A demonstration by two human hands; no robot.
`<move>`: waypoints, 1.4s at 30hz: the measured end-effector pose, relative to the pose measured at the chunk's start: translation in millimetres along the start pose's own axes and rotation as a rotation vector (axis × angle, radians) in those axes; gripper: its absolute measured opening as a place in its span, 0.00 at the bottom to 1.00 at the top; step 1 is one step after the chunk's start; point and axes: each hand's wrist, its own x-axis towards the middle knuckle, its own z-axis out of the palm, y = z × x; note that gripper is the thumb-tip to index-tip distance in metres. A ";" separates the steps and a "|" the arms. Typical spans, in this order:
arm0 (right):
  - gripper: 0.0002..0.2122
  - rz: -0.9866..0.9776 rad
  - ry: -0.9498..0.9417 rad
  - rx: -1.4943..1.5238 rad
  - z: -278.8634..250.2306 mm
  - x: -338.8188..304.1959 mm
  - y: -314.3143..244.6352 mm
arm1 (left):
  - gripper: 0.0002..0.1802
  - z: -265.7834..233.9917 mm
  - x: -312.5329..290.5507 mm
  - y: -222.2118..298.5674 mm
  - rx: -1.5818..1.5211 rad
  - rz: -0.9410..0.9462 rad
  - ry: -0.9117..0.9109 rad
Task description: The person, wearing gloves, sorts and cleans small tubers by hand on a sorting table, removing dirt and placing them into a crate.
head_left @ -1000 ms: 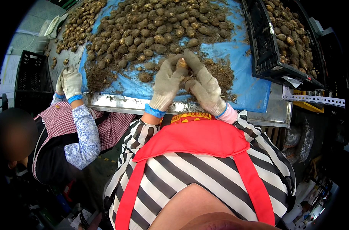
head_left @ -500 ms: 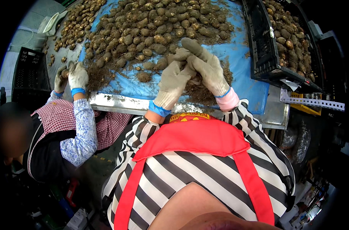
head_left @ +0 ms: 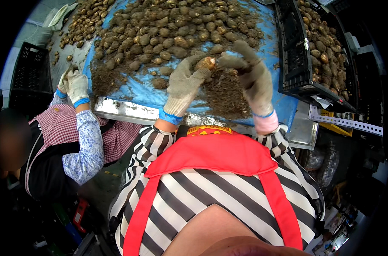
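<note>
My left hand [head_left: 184,82], in a soiled pale work glove with a blue band at the wrist, is closed around a taro [head_left: 206,63]. The taro's pale, bare end points toward my right hand. My right hand [head_left: 254,79], gloved the same way, is raised just to the right, apart from the taro. Its fingers are spread and partly blurred, with nothing visible between them. Beneath both hands lies a heap of brown root hairs and dirt [head_left: 226,96]. Beyond them many hairy brown taros [head_left: 172,25] are piled on a blue sheet [head_left: 138,91].
A black crate [head_left: 294,55] filled with taros stands at the right. At the left a co-worker's gloved hands [head_left: 74,83] are together near the metal table edge [head_left: 125,110]. Another black crate [head_left: 31,70] is farther left. More taros [head_left: 85,21] lie at the far left.
My hands were together over the taro; now my right hand has drawn away to the right, its fingers apart. The taro stays in my left hand, its pale end now showing.
</note>
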 end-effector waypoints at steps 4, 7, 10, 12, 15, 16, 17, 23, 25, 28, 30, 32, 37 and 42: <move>0.28 0.434 0.038 0.000 50.2 -8.9 -15.4 | 0.27 -1.8 -3.7 11.2 0.264 0.018 0.067; 0.30 0.374 0.020 -0.026 54.1 -12.6 -9.8 | 0.28 4.8 -9.9 -10.8 0.308 0.254 0.063; 0.24 0.429 0.197 -0.076 33.7 -0.8 26.9 | 0.27 10.2 -19.0 -10.9 0.374 0.226 0.008; 0.26 0.417 0.146 -0.341 -4.5 -7.8 58.6 | 0.28 12.3 -22.2 12.3 0.348 0.274 -0.038; 0.30 0.419 0.218 -0.222 -16.5 2.5 41.1 | 0.27 7.0 -20.5 3.6 0.100 0.300 -0.047; 0.27 0.462 0.221 -0.128 -22.0 -0.6 40.1 | 0.28 1.8 -19.9 10.8 0.083 0.160 -0.067; 0.24 0.504 0.223 -0.034 -26.9 -2.5 39.7 | 0.29 -0.1 -18.8 7.8 0.060 0.171 -0.054; 0.17 0.591 0.169 -0.040 14.3 -11.9 1.7 | 0.32 -2.3 -11.7 -11.7 -0.010 0.212 -0.027; 0.16 0.568 0.268 0.003 19.9 -15.9 4.8 | 0.31 0.6 -13.8 2.9 -0.138 0.041 0.001; 0.16 0.558 0.315 -0.056 30.2 -13.1 0.7 | 0.31 -0.5 -13.1 0.8 -0.359 -0.025 0.012; 0.16 0.559 0.302 -0.073 32.9 -9.9 -3.2 | 0.30 -2.1 -11.0 -5.4 -0.424 -0.014 0.005; 0.16 0.494 0.293 -0.111 37.5 -7.7 -2.9 | 0.29 -3.3 -9.3 -8.4 -0.396 -0.015 -0.004; 0.13 0.308 0.148 -0.486 28.5 -8.1 7.8 | 0.30 -4.1 -12.0 5.4 -0.121 -0.007 -0.034; 0.07 0.295 0.032 -0.925 22.9 16.1 2.8 | 0.29 -12.1 -7.3 2.6 -0.207 -0.066 -0.136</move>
